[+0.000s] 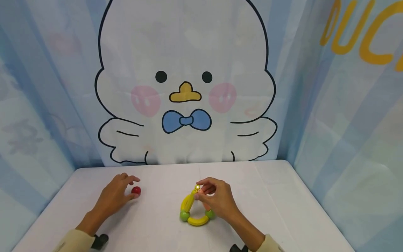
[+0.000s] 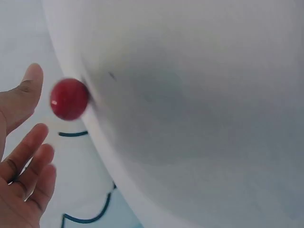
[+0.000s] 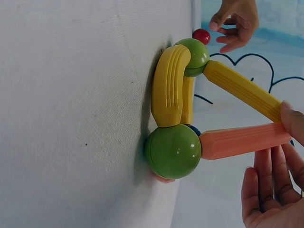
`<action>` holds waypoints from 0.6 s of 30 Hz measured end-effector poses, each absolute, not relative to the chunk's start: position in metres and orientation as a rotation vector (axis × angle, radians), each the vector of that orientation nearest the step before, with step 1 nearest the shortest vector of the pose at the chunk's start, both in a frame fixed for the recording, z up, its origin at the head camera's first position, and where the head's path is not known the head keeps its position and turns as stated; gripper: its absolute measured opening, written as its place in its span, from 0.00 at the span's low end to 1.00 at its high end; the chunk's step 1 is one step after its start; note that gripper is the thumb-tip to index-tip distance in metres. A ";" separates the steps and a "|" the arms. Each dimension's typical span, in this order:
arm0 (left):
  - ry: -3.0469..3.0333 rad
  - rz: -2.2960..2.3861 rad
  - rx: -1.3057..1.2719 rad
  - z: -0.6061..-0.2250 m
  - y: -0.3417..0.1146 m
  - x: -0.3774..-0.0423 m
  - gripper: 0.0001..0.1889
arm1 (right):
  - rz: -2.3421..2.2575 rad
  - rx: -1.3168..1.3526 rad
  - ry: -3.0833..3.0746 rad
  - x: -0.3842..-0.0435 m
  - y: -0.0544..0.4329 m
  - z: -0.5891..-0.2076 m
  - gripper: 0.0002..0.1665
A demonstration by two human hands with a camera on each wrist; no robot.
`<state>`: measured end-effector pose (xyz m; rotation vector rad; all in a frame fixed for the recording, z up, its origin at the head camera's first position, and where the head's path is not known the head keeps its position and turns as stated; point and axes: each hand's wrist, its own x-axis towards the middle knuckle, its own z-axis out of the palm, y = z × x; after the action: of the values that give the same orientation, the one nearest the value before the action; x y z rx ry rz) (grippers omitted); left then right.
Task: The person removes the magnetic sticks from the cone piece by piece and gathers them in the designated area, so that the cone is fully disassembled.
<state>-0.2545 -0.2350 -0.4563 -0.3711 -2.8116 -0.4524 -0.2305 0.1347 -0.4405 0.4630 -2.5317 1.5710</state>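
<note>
A glossy red ball [image 1: 136, 190] sits on the table at the left. My left hand [image 1: 114, 194] is beside it with thumb and fingers spread apart; in the left wrist view a gap shows between thumb and ball [image 2: 69, 99]. Near the middle, my right hand [image 1: 218, 196] pinches the upper ends of a straight yellow rod [image 3: 244, 88] and an orange rod [image 3: 244, 140] where they meet. These toy building rods slope down to two green balls [image 3: 173, 151], which are joined along the table by curved yellow rods [image 3: 169, 88]. Fingers partly hide the rods' meeting point.
The pieces stand on a white-covered table [image 1: 157, 234]. Behind it hangs a fabric backdrop [image 1: 185, 147] with a cartoon duck, and curtains rise on both sides. Dark wrist straps [image 1: 100, 241] show at the sleeves.
</note>
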 end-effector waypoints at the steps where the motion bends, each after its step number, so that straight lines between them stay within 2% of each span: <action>1: -2.779 -0.442 -0.391 -0.454 -0.232 -0.253 0.29 | 1.572 0.458 -2.533 -0.230 0.135 -0.440 0.18; 12: -2.675 -0.461 -0.561 -0.423 -0.161 -0.224 0.24 | 1.571 0.434 -2.542 -0.230 0.133 -0.439 0.20; 18: -2.671 -0.607 -0.633 -0.422 -0.121 -0.216 0.21 | 1.550 0.440 -2.552 -0.232 0.132 -0.441 0.19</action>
<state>-0.2158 -0.1213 -0.4224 -0.6329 -2.6710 -0.6070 -0.2315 0.1323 -0.4414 0.4402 -2.5523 1.5499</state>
